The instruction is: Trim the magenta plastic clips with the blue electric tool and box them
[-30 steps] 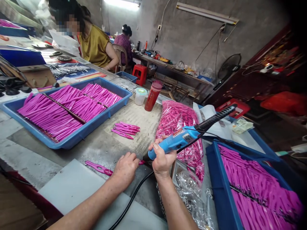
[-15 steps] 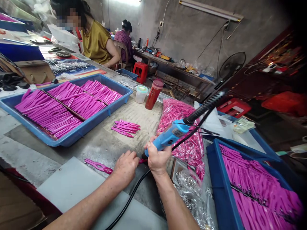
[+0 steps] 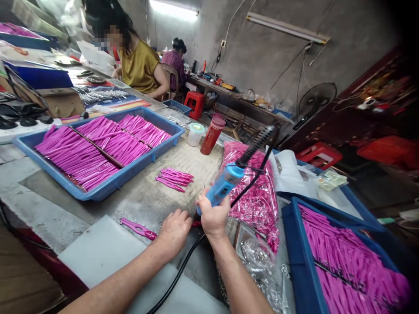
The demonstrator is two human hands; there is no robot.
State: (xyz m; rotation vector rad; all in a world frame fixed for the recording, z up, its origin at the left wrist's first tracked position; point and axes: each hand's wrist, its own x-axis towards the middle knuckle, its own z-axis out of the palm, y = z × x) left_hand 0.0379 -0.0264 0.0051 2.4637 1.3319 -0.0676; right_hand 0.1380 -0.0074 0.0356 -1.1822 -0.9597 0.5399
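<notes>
My right hand [image 3: 214, 216] is wrapped round a blue electric screwdriver [image 3: 225, 185], tilted with its black tip down at the table and its cord end up. Close beside the tip, my left hand [image 3: 175, 231] has its fingers curled down on a pink part, mostly hidden, of which a bit shows under the tip. A pink slotted tool part [image 3: 139, 227] lies just left of that hand; I cannot tell whether it is the same piece. Farther off lies a small pile of similar pink parts [image 3: 174, 179].
Blue trays [image 3: 98, 192] [image 3: 296, 244] full of pink parts stand left and right. A plastic bag of pink pieces [image 3: 252, 187], a bag of small metal parts [image 3: 258, 257], a red bottle [image 3: 212, 135] and a lidded tub [image 3: 195, 136] are nearby. A co-worker [image 3: 140, 65] sits beyond.
The view has shifted slightly. The screwdriver has become more upright, its rear end swinging left, with its tip still beside my left hand. Both hands keep their hold.
</notes>
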